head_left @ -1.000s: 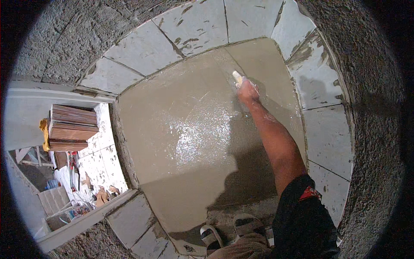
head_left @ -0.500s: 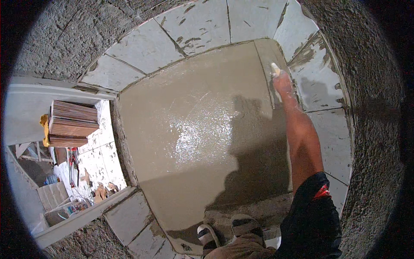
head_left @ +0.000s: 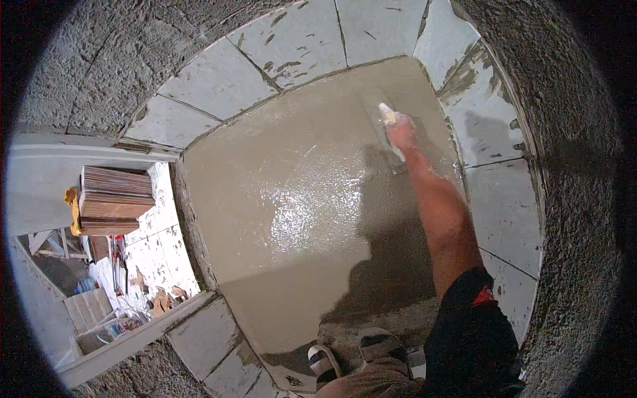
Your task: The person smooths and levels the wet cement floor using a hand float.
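Wet grey cement (head_left: 245, 219) covers the floor, with a glossy patch of reflected light at its middle. My right hand (head_left: 402, 132) is closed round the pale handle of a finishing trowel (head_left: 386, 111), near the far right corner. The trowel's long blade lies on the cement and is smeared by motion, partly hidden under my hand. My right arm reaches out from a black sleeve (head_left: 468, 331). My left hand is out of view.
Pale wall tiles (head_left: 298, 46) smeared with cement edge the floor, with rough plaster (head_left: 577, 199) above. Left, past a doorway sill (head_left: 133, 338), a stack of brown tiles or boards (head_left: 116, 199) stands near scattered tools. My sandalled feet (head_left: 323, 361) are at the lower edge.
My right hand has swept the trowel leftward, away from the right wall, across the cement. The view has shifted slightly.
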A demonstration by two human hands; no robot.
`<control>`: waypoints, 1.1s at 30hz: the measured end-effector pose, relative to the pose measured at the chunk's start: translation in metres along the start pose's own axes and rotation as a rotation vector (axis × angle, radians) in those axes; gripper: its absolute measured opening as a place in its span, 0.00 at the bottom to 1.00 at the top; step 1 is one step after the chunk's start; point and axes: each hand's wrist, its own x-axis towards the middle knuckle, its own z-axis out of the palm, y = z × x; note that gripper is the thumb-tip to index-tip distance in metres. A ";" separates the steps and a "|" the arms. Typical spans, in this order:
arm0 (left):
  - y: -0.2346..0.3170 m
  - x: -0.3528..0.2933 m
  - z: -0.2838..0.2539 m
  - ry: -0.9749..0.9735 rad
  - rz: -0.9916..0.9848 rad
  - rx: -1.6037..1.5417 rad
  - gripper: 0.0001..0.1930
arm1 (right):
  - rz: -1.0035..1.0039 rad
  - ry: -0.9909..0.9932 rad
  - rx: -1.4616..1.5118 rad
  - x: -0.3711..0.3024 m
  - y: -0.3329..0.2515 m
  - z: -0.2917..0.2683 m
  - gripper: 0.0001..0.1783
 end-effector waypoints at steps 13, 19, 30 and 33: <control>0.009 0.013 0.024 0.638 0.394 0.679 0.23 | -0.067 -0.205 -0.024 -0.053 -0.057 0.053 0.17; -0.009 0.036 -0.001 -0.002 0.106 0.330 0.22 | 0.140 -0.089 0.055 -0.027 -0.013 0.059 0.22; 0.036 0.002 -0.069 -0.201 -0.158 -0.407 0.20 | 0.094 0.121 -0.050 0.013 0.044 -0.029 0.22; 0.048 -0.022 -0.044 -0.118 -0.466 -0.869 0.19 | 0.134 0.115 -0.081 0.024 0.047 -0.053 0.19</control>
